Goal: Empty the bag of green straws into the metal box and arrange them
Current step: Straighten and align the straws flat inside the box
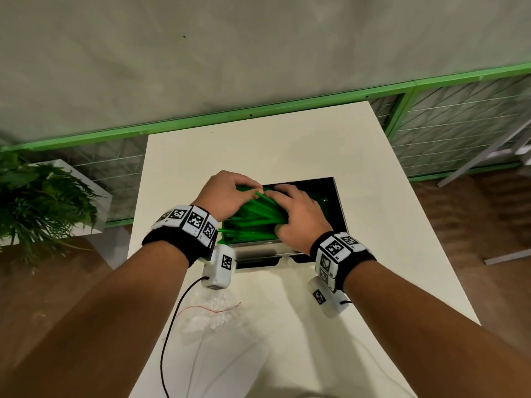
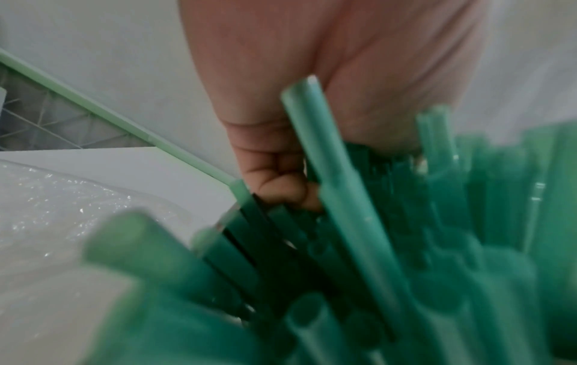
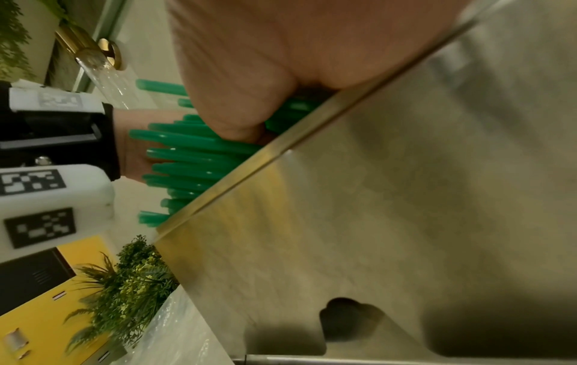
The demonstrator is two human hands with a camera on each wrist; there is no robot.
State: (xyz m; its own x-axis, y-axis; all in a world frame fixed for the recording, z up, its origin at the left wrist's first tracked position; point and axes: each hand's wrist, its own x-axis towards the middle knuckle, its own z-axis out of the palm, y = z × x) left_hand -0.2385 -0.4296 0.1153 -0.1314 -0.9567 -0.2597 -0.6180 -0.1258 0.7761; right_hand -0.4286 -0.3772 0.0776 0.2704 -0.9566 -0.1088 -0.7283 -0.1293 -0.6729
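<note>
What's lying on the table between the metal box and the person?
In the head view, a crumpled clear plastic bag lies on the table, nearer than the metal box.

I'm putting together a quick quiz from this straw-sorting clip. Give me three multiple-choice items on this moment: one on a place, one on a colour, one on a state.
1. Where does the empty plastic bag lie?
A. inside the metal box
B. on the table nearer the person than the box
C. on the floor

2. What colour are the straws?
A. green
B. red
C. white

3. What are the hands doing?
A. both resting on the table
B. both on the straws
C. one lifting the bag

Answers: B, the bag lies below the metal box in the head view; A, all are green; B, the left hand and right hand grip the bundle.
</note>
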